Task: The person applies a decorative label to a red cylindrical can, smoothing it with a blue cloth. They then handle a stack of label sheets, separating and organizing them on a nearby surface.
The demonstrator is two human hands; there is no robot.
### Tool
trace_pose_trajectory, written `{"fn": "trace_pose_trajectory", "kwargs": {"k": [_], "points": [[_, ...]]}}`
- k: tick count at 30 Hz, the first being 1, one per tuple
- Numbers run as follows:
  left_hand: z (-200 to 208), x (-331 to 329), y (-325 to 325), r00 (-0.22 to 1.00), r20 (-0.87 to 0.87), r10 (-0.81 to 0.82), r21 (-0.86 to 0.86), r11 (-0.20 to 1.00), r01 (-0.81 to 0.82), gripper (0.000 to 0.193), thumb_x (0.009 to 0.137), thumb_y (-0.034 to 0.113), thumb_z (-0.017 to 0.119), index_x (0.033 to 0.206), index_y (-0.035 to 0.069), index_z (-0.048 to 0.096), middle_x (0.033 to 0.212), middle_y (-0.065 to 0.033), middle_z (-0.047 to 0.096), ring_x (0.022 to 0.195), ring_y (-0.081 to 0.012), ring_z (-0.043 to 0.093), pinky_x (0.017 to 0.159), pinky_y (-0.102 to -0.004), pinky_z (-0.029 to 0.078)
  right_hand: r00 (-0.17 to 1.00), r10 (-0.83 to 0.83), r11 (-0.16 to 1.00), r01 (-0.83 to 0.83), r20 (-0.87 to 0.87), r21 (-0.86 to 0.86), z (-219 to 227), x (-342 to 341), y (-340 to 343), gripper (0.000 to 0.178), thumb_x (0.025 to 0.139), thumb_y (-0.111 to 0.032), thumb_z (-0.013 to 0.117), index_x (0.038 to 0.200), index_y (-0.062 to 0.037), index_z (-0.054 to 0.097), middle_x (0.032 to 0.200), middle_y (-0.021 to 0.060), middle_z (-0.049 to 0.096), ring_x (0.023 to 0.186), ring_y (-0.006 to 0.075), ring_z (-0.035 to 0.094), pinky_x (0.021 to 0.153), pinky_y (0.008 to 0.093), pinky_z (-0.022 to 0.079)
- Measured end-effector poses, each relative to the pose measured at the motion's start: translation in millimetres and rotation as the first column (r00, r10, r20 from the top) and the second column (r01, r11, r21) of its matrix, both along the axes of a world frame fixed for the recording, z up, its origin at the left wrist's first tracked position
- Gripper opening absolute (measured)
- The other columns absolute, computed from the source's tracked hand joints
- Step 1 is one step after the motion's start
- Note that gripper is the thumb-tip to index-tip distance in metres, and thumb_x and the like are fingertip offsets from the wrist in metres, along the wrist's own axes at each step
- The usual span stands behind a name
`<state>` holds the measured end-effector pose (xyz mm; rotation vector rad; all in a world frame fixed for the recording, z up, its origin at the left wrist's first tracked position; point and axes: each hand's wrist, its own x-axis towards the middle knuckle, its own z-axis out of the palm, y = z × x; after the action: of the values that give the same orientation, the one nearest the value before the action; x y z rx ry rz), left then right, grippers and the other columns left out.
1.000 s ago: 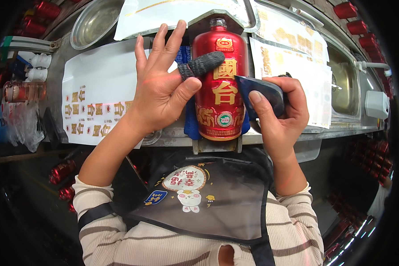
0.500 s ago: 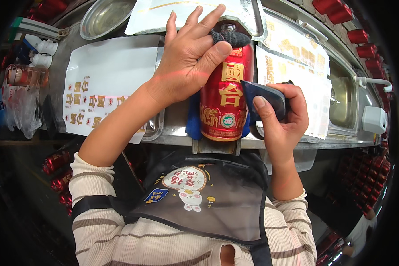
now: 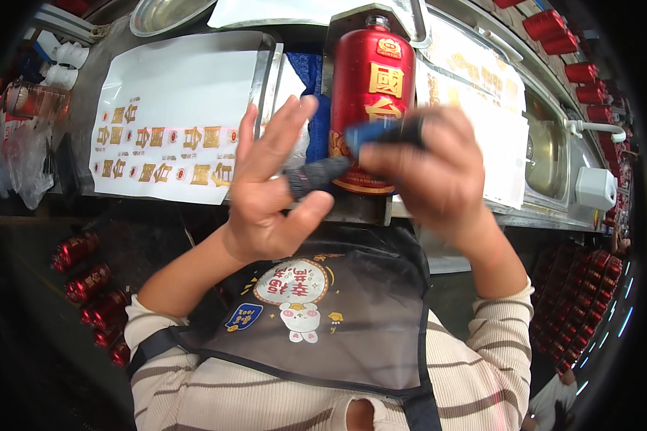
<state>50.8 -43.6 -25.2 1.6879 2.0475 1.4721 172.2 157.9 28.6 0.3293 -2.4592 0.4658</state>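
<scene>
A red bottle [image 3: 364,61] with raised gold lettering lies on a metal rest, its neck pointing away from me. Blue cloth [image 3: 316,126] shows along its left side. My left hand [image 3: 262,197] is off the bottle, left of its lower end, with fingers spread and nothing in them. One of its fingers wears a black knitted finger cover [image 3: 316,176]. Over the lower right part of the bottle, my right hand [image 3: 442,172] grips a dark blue flat scraper [image 3: 366,134], smeared by motion. Whether the scraper touches the bottle I cannot tell.
A white sheet of gold decals [image 3: 176,79] lies at the left, partly on a metal tray. More decal sheets [image 3: 507,169] lie at the right, beside a sink [image 3: 543,154]. A metal bowl [image 3: 140,25] stands far left. Several red bottles [image 3: 86,284] are below the bench.
My left hand has let go of the bottle's upper part and drawn back toward me. The right hand has moved left with the scraper, across the bottle's lower part.
</scene>
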Motion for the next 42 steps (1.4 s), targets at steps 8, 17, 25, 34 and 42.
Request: {"fn": "trace_pose_trajectory", "kwargs": {"k": [8, 17, 25, 34, 42], "points": [[10, 10, 50, 0.704, 0.710, -0.001, 0.128, 0.984, -0.127, 0.050, 0.092, 0.019, 0.069, 0.134, -0.002, 0.052, 0.126, -0.0140, 0.062, 0.108, -0.0145, 0.059, 0.095, -0.0296, 0.047, 0.980, -0.197, 0.944, 0.195, 0.018, -0.267, -10, 7, 12, 0.033, 0.064, 0.007, 0.075, 0.094, -0.0075, 0.073, 0.080, 0.0064, 0.064, 0.073, 0.0216, 0.058, 0.063, 0.0316, 0.046], [8, 12, 69, 0.779, 0.626, 0.051, 0.036, 0.995, -0.095, 0.067, 0.088, 0.010, 0.071, 0.144, -0.004, 0.038, 0.140, -0.0165, 0.049, 0.128, -0.0225, 0.049, 0.108, -0.0340, 0.039, 0.872, -0.396, 0.110, 0.356, 0.287, -0.928, -61, 32, 17, 0.019, 0.085, -0.006, 0.073, 0.098, -0.0008, 0.059, 0.084, 0.0022, 0.064, 0.071, 0.0064, 0.059, 0.063, 0.0194, 0.050], [-6, -2, 51, 0.956, 0.280, 0.086, -0.001, 0.996, -0.089, 0.060, 0.089, 0.009, 0.067, 0.142, -0.004, 0.042, 0.148, -0.0181, 0.042, 0.133, -0.0273, 0.044, 0.113, -0.0372, 0.032, 0.849, -0.432, 0.135, 0.395, 0.305, -0.909, -57, 32, 18, 0.017, 0.084, -0.006, 0.074, 0.093, -0.0011, 0.059, 0.079, 0.0024, 0.064, 0.067, 0.0065, 0.058, 0.061, 0.0196, 0.049], [15, 3, 55, 0.869, -0.492, 0.044, -0.144, 0.981, -0.131, 0.028, 0.088, 0.041, 0.064, 0.098, 0.017, 0.077, 0.152, -0.0276, 0.032, 0.139, -0.0524, 0.023, 0.108, -0.0685, 0.004, 0.880, -0.381, 0.052, 0.327, 0.284, -0.944, -65, 34, 19, 0.017, 0.085, -0.002, 0.068, 0.100, 0.0016, 0.062, 0.087, 0.0038, 0.066, 0.077, 0.0079, 0.060, 0.069, 0.0199, 0.050], [-9, -4, 38, 0.907, -0.404, 0.118, -0.142, 0.971, -0.190, 0.036, 0.089, 0.033, 0.063, 0.096, -0.002, 0.073, 0.155, -0.0264, 0.028, 0.145, -0.0488, 0.017, 0.111, -0.0644, -0.003, 0.942, -0.327, 0.612, 0.268, 0.070, -0.744, -51, 31, -36, 0.020, 0.087, -0.005, 0.064, 0.106, -0.0001, 0.066, 0.092, 0.0140, 0.070, 0.071, 0.0224, 0.070, 0.063, 0.0329, 0.055]]}}
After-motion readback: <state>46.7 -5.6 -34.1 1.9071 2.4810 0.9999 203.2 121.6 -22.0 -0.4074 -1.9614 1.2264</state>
